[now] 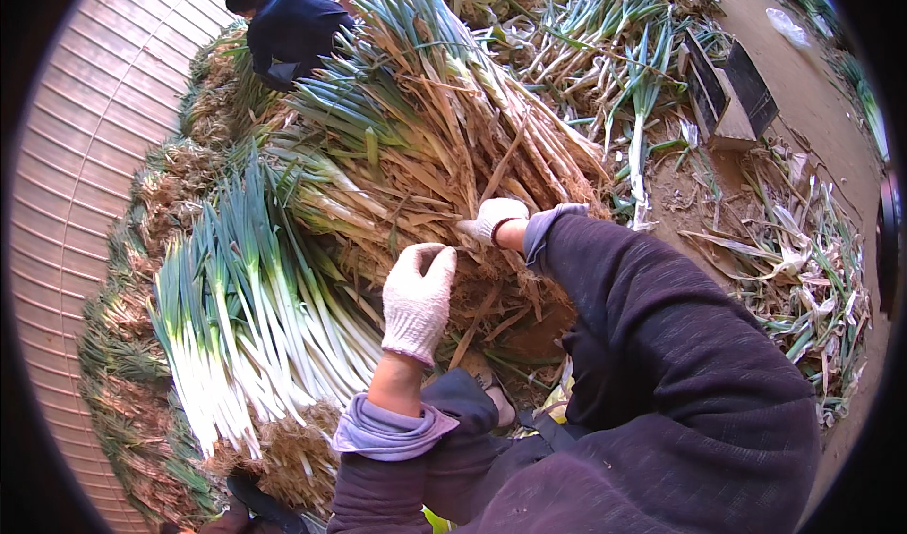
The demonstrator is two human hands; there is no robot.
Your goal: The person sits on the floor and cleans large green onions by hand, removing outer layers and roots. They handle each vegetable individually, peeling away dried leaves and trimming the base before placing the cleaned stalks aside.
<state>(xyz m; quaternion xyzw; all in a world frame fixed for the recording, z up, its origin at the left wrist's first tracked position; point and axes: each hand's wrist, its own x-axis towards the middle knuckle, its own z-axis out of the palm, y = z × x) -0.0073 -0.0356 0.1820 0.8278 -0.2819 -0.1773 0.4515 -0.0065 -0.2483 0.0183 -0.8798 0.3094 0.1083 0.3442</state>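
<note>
White knitted gloves cover both hands. My left hand [420, 286] is raised in front of the pile, its thumb and forefinger curved towards each other; whether something thin lies between them is unclear. Close by, my right hand [498, 219] rests against the dry outer leaves of untrimmed green onions [489, 123], its fingers partly hidden, so its hold cannot be told. At the left of my left hand lies a bundle of peeled green onions [262, 321], white stalks towards me and green tops pointing away. Brown roots [305, 456] show beneath their lower ends.
A co-worker in dark clothes [297, 31] bends over the pile at upper left. Stacked onions [134, 350] line the metal shutter [92, 151]. A black-sided wooden stand [733, 102] is at upper right, above stripped leaves [815, 286]. A shoe [502, 405] shows below my hands.
</note>
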